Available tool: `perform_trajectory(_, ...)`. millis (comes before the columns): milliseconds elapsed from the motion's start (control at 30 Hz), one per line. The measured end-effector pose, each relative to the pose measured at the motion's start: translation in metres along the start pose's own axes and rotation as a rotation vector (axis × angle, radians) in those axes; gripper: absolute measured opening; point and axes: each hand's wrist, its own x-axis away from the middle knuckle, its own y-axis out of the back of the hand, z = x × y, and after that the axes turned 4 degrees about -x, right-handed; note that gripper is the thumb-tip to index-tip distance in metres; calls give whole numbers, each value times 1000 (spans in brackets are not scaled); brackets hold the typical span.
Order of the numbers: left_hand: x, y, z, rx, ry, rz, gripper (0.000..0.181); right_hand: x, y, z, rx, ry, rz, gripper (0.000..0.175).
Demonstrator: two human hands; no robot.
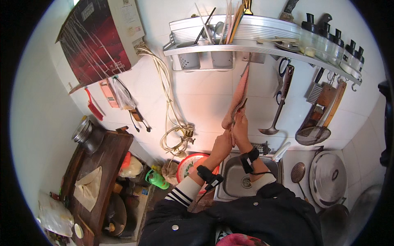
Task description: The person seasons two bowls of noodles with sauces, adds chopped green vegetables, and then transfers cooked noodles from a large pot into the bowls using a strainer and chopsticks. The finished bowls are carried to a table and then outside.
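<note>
A pink cloth with a grey edge [239, 95] hangs from below the metal wall shelf [261, 50], bunched narrow towards its top. Both hands are raised at its lower part, in front of the tiled wall. My left hand [222, 147] is closed round the bottom end of the cloth. Just above and to the right, my right hand [241, 127] grips the cloth's edge. A steel sink [237, 175] lies below the hands, partly covered by the right forearm. Black straps with small devices are on both wrists.
Scissors [280, 77], a ladle [277, 113] and a wire strainer [313, 135] hang at the right. A coiled hose [167, 101] hangs left of the cloth. A red-rimmed basin [184, 163] stands left of the sink; a large metal lid [327, 178] leans at its right.
</note>
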Motion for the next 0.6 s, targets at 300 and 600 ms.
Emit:
perform_trajectory(300, 181, -27, 84, -146, 187, 207, 16, -53, 35, -9, 357, 155, -156, 48)
perform_trajectory(600, 358, 64, 123, -81, 680, -372, 27, 59, 28, -61, 1075, 647, -227, 49)
